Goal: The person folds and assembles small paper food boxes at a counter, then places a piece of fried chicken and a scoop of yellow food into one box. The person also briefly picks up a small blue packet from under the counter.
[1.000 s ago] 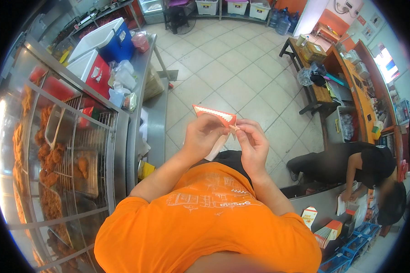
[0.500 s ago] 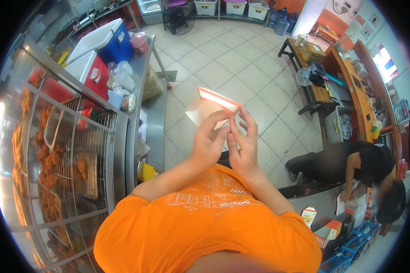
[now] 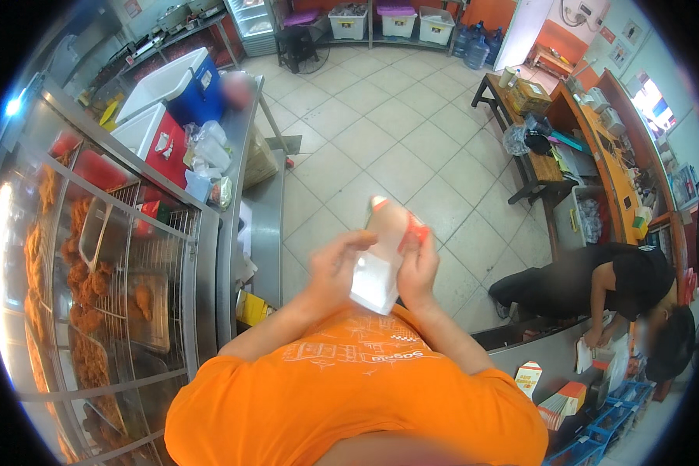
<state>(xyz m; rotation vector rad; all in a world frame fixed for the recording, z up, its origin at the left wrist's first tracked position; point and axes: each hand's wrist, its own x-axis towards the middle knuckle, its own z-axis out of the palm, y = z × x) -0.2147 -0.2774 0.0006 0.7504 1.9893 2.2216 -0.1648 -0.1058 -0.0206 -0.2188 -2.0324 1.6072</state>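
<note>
A white cardboard food box with red-orange printing is held in front of my chest, its pale inside turned toward me. My right hand grips its right side, thumb on the red printed edge. On the left side, my left hand holds it with the thumb along the edge; its fingers are partly hidden and blurred by motion. The box is partly unfolded, with one flap at the far end and a white panel nearest me.
A glass warming cabinet with fried chicken stands at my left. Beyond it a steel table carries a red cooler and a blue one. At right, a co-worker bends over a steel counter with folded cartons.
The box has come closer to my chest and turned from a narrow, edge-on shape to show its pale inside. My hands have moved apart to its two sides.
</note>
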